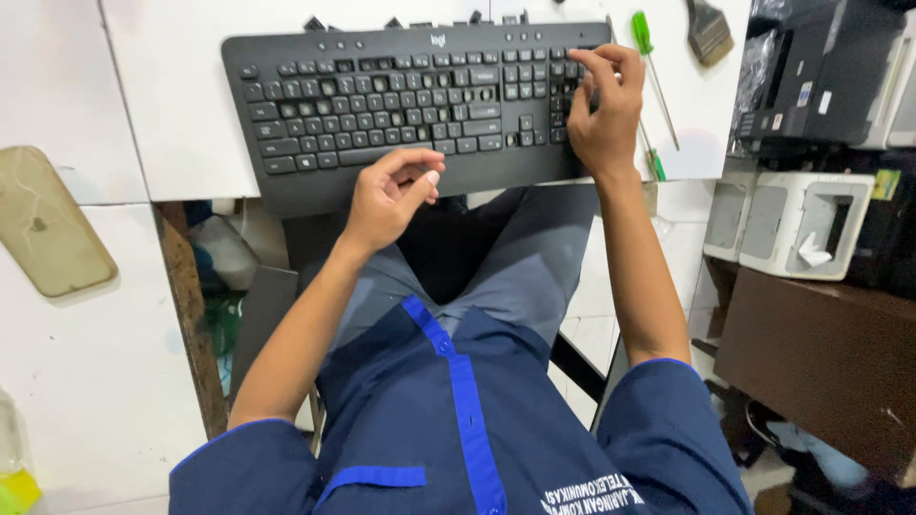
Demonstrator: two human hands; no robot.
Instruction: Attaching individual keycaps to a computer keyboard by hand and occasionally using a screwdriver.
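A black full-size keyboard lies across the near edge of a white table, with several keycaps missing around its middle. My right hand rests on the number pad at the keyboard's right end, its fingers pressing on the keys there. Just below the keyboard's front edge hovers my left hand, thumb and fingers pinched together on something too small to make out. Several loose black keycaps lie beyond the keyboard's far edge.
A green-handled screwdriver and a brush lie on the table to the right. A tan phone case sits on the left. White printers and black devices stand at the right. My lap fills the lower middle.
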